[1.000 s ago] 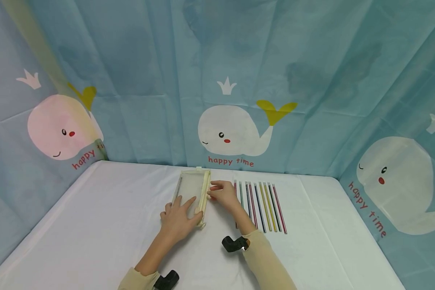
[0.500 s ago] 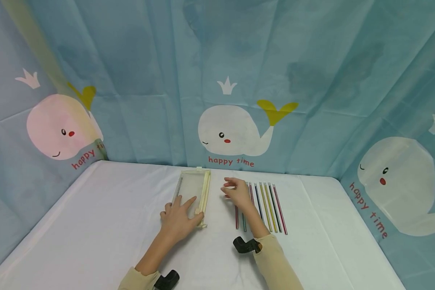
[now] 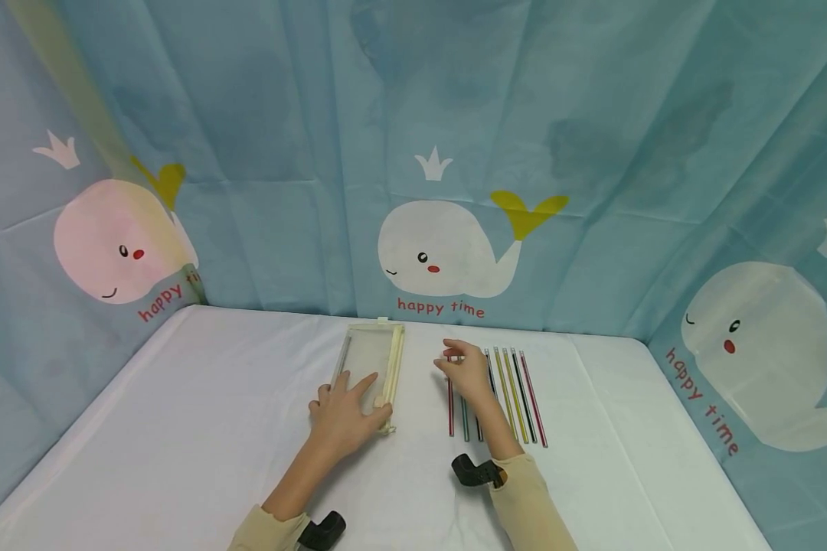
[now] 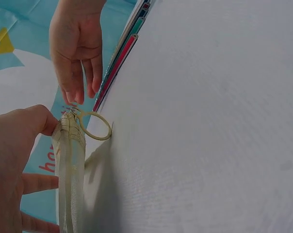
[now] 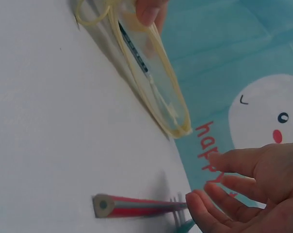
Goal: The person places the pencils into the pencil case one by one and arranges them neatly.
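A flat, see-through pencil case (image 3: 374, 356) with pale yellow edging lies on the white table. My left hand (image 3: 344, 419) rests on its near part, fingers spread and thumb at the right edge. In the left wrist view a pale ring (image 4: 110, 128) hangs at the end of its zip (image 4: 71, 179). A dark, slim, pencil-like stick (image 5: 132, 46) shows inside the case in the right wrist view. My right hand (image 3: 470, 376) is over the left part of a row of pencils, fingers loosely bent with nothing between them. Nearest its fingertips is a red pencil (image 5: 141, 207).
The other pencils lie side by side to the right, among them a yellow pencil (image 3: 514, 394) and, at the end, a red pencil (image 3: 534, 399). Behind the table (image 3: 200, 413) hangs a blue curtain (image 3: 262, 245) printed with whales.
My right hand has moved away from the case's right edge, rightward to over the pencils. My left hand has stayed on the case.
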The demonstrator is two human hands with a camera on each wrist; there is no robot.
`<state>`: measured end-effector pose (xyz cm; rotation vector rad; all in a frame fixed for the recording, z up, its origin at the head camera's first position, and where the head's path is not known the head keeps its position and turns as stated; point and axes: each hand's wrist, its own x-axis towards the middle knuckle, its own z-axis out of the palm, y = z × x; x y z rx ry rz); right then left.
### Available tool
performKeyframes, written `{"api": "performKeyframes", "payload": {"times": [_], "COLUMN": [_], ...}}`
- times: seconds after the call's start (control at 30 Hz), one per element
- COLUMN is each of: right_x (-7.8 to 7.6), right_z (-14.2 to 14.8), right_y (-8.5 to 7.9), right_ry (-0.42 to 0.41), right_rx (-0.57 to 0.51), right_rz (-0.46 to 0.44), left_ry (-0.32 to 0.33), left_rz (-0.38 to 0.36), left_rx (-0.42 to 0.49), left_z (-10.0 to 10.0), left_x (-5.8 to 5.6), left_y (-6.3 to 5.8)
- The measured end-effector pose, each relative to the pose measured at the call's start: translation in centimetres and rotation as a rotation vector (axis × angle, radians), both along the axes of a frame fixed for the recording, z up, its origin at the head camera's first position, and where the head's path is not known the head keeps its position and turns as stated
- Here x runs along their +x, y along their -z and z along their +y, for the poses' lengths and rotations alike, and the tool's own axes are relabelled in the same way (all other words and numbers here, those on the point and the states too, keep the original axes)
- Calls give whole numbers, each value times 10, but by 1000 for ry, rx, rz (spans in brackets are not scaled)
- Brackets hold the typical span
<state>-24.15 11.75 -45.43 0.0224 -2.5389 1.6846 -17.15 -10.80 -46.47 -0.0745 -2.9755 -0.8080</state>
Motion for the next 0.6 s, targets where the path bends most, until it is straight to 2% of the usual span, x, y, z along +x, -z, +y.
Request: {"api": "performKeyframes", "payload": {"times": [0.6], "right_x": [5], "right_z": [7], "right_y": [0], "right_ry": [11], "right_rx": [110], "right_rz": [-14], "left_ry": [-6], "left_rz": [6], "left_rx": [-9], "left_z": [4], "left_x": [5], "left_y": [-3]}}
